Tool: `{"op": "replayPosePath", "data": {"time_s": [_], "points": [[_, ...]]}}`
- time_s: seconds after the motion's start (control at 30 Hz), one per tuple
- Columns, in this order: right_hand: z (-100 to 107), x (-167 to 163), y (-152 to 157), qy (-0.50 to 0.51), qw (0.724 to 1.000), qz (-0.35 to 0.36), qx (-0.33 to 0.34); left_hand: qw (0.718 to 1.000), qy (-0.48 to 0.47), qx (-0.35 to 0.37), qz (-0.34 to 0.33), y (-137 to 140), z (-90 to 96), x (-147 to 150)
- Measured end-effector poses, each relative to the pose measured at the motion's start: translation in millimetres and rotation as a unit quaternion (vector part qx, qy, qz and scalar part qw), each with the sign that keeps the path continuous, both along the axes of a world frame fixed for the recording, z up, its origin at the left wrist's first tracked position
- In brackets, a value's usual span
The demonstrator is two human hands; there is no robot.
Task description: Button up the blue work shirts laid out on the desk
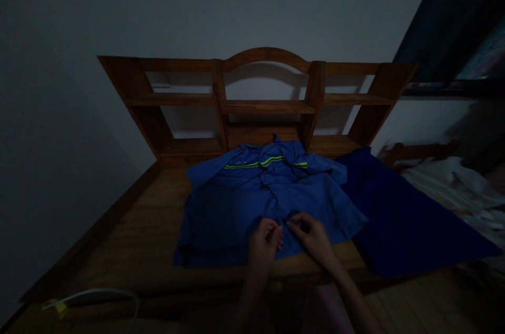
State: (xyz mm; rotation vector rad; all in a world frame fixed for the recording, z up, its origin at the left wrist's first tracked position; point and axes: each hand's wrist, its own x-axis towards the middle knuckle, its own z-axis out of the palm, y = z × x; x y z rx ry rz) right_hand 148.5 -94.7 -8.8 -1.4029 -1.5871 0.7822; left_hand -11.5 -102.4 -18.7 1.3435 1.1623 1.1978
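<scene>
A blue short-sleeved work shirt [232, 213] with yellow-green stripes across the chest lies spread out, its collar toward the shelves. Near the bottom of its front opening, my left hand [265, 242] has its fingers curled in a pinch at the cloth edge. Just to the right, my right hand [314, 238] pinches the other front edge between thumb and fingers. The hands are close together but apart. In the dim light, the exact bit of cloth or any button between the fingertips is hard to make out.
Beneath the shirt is a wooden desk [134, 234] with a wooden shelf unit [268, 108] at its back. A dark blue cloth [410, 218] hangs over the right side. A pale cable [98, 290] with a yellow tag curves at the front left. White fabric [453, 181] lies farther right.
</scene>
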Motion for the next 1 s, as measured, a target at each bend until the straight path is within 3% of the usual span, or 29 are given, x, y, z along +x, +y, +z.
{"op": "replayPosePath", "data": {"time_s": [0.17, 0.4, 1.0], "points": [[8, 2, -7, 0.064, 0.998, -0.01, 0.007, 1.0, 0.007, -0.001, -0.011, 1, -2.2, -2], [24, -8, -14, 0.015, 0.991, 0.123, 0.042, 0.998, 0.056, 0.02, 0.003, -5, -0.7, -3], [19, -9, -13, -0.016, 0.995, 0.094, 0.037, 0.997, 0.077, 0.029, -0.007, -7, -1.1, -5]]}}
